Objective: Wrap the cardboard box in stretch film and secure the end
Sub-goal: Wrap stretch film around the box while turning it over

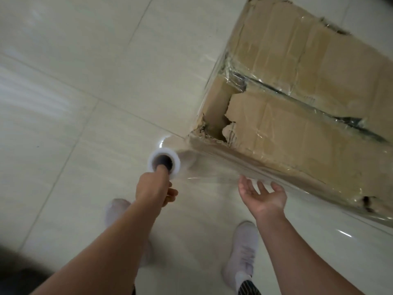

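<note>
Cardboard box point(308, 103), torn and creased, sits on the glossy tiled floor point(85, 81). Clear film point(212, 167) stretches from it to a white cylindrical roll point(153, 166). Left hand point(154, 190) holds the roll, a finger in its core. Right hand point(265, 199) is spread, palm up, beside the box.

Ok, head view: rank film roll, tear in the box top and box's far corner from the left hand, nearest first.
1. film roll: held on the left hand, just ahead.
2. tear in the box top: ahead-right, at its near corner.
3. box's far corner: top of the view.
</note>
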